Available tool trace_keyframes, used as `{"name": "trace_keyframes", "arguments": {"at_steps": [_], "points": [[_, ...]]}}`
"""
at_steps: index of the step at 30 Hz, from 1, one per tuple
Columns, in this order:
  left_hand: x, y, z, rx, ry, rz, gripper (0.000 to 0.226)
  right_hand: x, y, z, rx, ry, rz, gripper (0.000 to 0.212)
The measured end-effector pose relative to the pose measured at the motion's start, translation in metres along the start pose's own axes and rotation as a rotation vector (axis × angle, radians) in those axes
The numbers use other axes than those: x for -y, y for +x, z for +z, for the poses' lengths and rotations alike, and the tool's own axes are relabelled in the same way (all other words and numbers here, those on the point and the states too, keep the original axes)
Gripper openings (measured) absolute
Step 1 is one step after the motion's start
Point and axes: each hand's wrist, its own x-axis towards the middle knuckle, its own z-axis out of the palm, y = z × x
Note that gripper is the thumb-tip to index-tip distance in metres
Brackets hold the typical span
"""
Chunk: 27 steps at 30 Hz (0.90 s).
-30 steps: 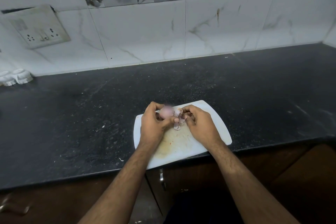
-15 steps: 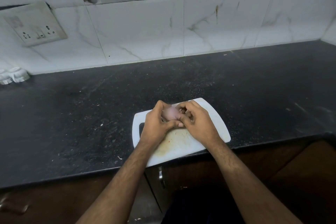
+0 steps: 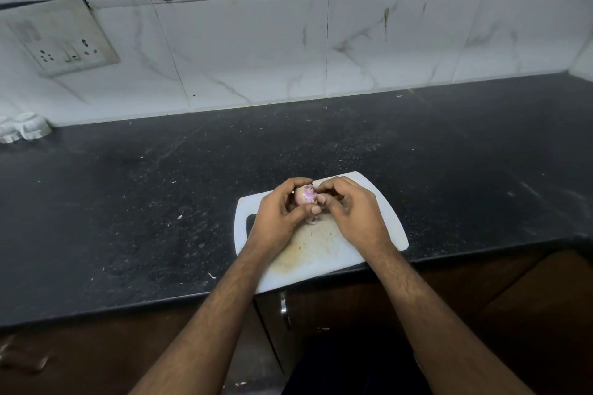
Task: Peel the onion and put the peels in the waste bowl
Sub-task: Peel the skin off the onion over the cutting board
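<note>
A small pale onion (image 3: 304, 195) with purple streaks is held just above the white cutting board (image 3: 388, 224). My left hand (image 3: 278, 215) grips it from the left, fingers curled round it. My right hand (image 3: 351, 210) meets it from the right, its fingertips pinching at the onion's skin near the top. A small scrap of peel (image 3: 312, 220) lies on the board under the hands. No waste bowl is in view.
The board lies on a black stone counter (image 3: 128, 202) and overhangs its front edge. Two small white cups (image 3: 24, 130) stand at the far left by the tiled wall. A switch and socket plate (image 3: 61, 38) is on the wall. Brown cabinet doors (image 3: 529, 314) are below.
The right hand, which held a loose strip of peel away from the onion a second ago, has come back against the onion. The peel strip has dropped onto the board.
</note>
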Motion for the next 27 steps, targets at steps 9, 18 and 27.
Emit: {"name": "trace_keyframes", "arguments": {"at_steps": [9,18,27], "points": [[-0.0037,-0.0003,-0.0009,0.015,-0.015,-0.005,0.050,0.0029,-0.0002,-0.0003,0.032,-0.059,-0.018,0.005],[-0.0055,0.0004,-0.0015,0.037,-0.104,-0.027,0.045,0.0090,-0.0042,-0.0028,-0.033,-0.052,-0.071,0.016],[0.0005,0.0022,-0.0025,0.067,-0.105,-0.032,0.065,0.0086,-0.0024,-0.0019,-0.010,-0.036,-0.033,0.008]]}}
